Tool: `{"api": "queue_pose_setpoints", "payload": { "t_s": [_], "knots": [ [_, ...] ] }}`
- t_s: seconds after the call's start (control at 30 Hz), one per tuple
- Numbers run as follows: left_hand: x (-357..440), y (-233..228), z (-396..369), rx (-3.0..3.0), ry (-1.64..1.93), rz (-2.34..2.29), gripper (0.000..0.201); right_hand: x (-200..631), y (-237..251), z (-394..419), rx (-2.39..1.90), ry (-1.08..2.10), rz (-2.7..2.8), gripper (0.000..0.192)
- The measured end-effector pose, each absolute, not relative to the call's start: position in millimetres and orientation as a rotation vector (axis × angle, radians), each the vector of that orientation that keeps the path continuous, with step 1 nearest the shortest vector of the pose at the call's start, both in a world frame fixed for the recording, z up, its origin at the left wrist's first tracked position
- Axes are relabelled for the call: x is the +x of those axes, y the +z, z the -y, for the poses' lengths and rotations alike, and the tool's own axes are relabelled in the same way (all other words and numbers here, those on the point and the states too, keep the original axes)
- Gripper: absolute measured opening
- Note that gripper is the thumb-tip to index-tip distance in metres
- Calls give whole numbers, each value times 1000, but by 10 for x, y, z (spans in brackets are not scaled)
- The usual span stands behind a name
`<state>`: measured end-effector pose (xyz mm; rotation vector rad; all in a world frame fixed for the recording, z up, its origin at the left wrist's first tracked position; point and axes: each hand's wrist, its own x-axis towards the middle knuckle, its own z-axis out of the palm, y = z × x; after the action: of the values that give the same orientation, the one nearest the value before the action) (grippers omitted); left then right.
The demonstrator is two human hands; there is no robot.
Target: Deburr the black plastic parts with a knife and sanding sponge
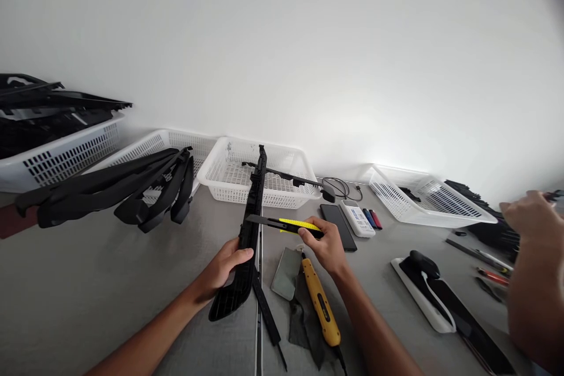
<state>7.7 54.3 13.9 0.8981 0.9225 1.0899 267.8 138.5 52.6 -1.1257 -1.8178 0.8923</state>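
Left hand (pixel 224 267) clenched around a long black plastic strip (pixel 249 235), which stands tilted up near the desk's (pixel 110 282) front edge, its far end over the middle white basket (pixel 224 173) at the back edge. Right hand (pixel 324 247) grips a yellow-and-black utility knife (pixel 286 224), blade end touching the strip. Just below it lie a yellow tool (pixel 322 305) and a grey card (pixel 286 273); another person's hand (pixel 526 217) hovers at the right edge, fingers unclear.

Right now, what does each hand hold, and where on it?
Left hand grips the black trim around its lower middle; right hand holds the yellow knife at its rear end.
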Motion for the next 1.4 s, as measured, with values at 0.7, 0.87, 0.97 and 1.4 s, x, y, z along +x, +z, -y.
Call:
{"api": "queue_pose_setpoints", "payload": {
  "t_s": [0.7, 0.87, 0.97, 1.4],
  "knots": [
    [104, 409, -441, 943, 945, -946, 36, 2641, 485, -1377, -1148, 800, 1790, 32],
    [108, 384, -447, 913, 937, -965, 35, 2660, 507, -1379, -1050, 934, 1824, 31],
    [97, 373, -471, 880, 936, -938, 42, 2661, 514, -1376, -1112, 860, 1800, 32],
    [52, 367, -532, 948, 1037, -599, 62, 2669, 512, -1379, -1166, 660, 1747, 31]
  ]
}}
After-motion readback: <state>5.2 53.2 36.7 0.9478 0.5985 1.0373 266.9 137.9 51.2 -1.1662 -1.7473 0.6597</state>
